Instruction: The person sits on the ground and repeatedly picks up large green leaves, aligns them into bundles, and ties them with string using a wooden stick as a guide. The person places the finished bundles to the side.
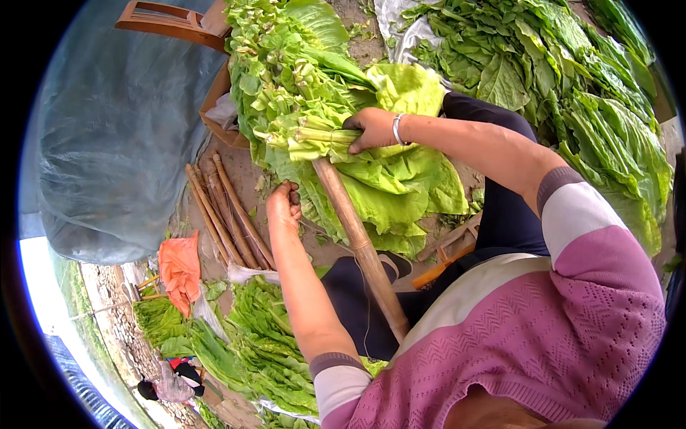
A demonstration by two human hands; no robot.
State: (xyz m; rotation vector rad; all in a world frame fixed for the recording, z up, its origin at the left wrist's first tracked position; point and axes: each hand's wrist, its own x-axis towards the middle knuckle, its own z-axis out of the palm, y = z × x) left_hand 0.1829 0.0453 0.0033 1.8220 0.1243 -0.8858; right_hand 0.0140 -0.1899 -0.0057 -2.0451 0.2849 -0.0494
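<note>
My right hand (pixel 371 129), with a silver bracelet on the wrist, is shut on the pale stalks of a bunch of large green leaves (pixel 314 136). It presses them against a long wooden pole (pixel 361 250) that runs from my lap up under the leaves. More leaves (pixel 400 186) hang on the pole below that hand. My left hand (pixel 284 204) is clenched just left of the pole, and a thin string (pixel 325 234) runs from it toward the pole.
A bundle of wooden sticks (pixel 225 214) lies left of my left hand, beside an orange cloth (pixel 180 268) and a grey-blue tarp (pixel 121 129). Leaf piles lie at the right (pixel 586 100) and lower left (pixel 264 336). A wooden chair (pixel 168 18) stands top left. Another person (pixel 168 386) crouches far off.
</note>
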